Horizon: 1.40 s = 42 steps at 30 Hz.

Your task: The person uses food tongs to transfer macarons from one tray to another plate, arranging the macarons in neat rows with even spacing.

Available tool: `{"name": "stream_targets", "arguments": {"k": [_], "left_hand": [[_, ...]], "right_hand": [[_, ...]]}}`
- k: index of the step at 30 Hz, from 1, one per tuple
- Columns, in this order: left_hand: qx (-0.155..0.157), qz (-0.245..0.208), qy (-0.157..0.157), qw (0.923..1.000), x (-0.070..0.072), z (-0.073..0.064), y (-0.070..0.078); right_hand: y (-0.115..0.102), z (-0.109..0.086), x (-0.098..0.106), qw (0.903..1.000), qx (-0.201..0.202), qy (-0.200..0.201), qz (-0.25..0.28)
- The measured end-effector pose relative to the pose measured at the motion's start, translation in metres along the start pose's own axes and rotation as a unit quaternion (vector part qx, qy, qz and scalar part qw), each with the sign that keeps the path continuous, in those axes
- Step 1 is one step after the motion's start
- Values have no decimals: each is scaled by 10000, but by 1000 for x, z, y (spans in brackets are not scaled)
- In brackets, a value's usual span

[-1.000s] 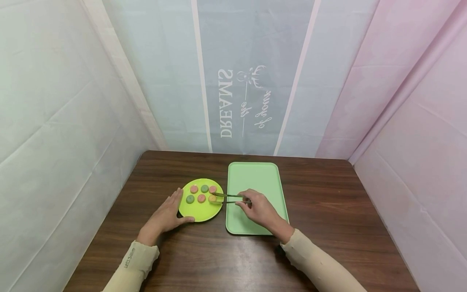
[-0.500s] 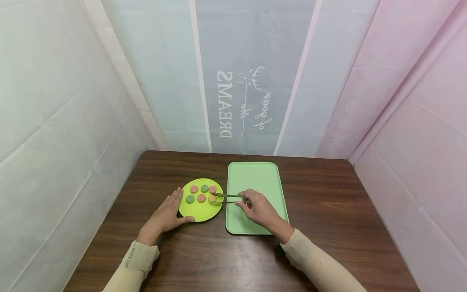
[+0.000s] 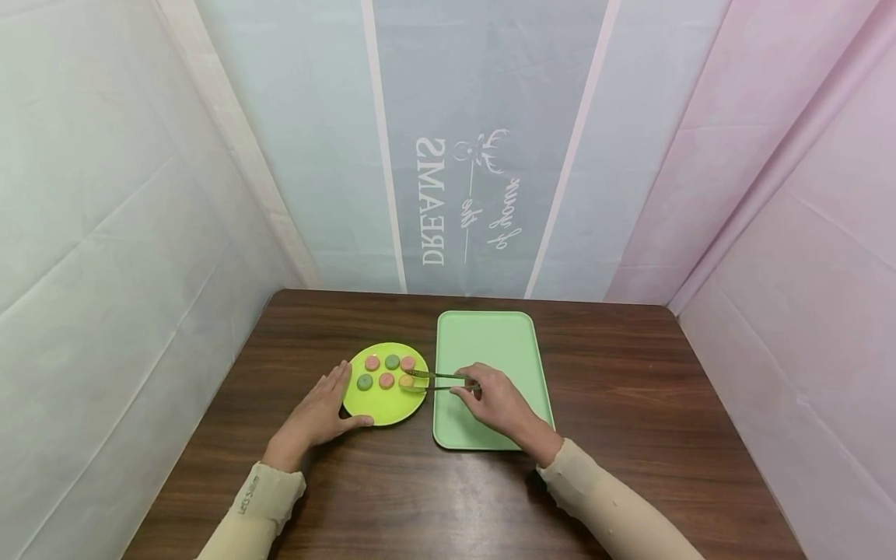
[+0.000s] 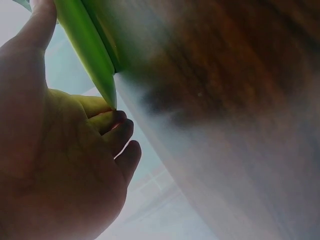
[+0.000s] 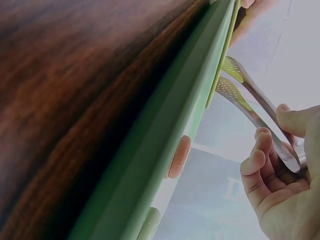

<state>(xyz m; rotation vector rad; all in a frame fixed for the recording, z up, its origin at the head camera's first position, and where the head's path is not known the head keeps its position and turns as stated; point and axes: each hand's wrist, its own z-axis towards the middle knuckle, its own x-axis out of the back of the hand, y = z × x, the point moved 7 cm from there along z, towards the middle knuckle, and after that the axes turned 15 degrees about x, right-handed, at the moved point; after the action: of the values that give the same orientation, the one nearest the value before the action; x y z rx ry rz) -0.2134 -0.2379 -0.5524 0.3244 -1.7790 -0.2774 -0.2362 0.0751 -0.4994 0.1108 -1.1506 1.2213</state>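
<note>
My left hand point(image 3: 318, 408) rests at the left rim of a yellow-green plate point(image 3: 383, 408), thumb along its front and straight fingers at its side. Several small macarons lie on the plate in pink, green and yellow, among them a yellow macaron point(image 3: 406, 381) near the right rim. My right hand point(image 3: 500, 400) pinches metal tongs point(image 5: 250, 113) with perforated ends. They reach left over the plate's rim, one tip beside the yellow macaron and the other just below a pink macaron point(image 3: 408, 362). In the left wrist view, my fingertips point(image 4: 120, 131) meet the plate's edge.
A pale green rectangular tray point(image 3: 486, 334) lies right of the plate, under my right hand. Low in the right wrist view, an orange-pink piece point(image 5: 178, 157) and a green piece point(image 5: 149, 224) show by the tray's rim. The brown wooden table point(image 3: 616, 389) ends at hanging cloth walls.
</note>
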Motion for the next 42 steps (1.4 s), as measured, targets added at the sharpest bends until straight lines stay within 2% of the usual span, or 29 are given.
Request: {"name": "stream_targets", "arguments": {"k": [19, 23, 35, 42], "left_hand": [[21, 74, 91, 9999, -7, -3, -1], [40, 57, 86, 9999, -8, -5, -1], [78, 97, 104, 9999, -9, -8, 1], [95, 162, 63, 9998, -6, -9, 2]], "right_hand": [[0, -6, -1, 9998, 143, 121, -116], [-1, -9, 3, 9992, 232, 307, -109], [5, -24, 21, 9979, 151, 623, 13], [9, -34, 39, 9968, -155, 782, -42]]}}
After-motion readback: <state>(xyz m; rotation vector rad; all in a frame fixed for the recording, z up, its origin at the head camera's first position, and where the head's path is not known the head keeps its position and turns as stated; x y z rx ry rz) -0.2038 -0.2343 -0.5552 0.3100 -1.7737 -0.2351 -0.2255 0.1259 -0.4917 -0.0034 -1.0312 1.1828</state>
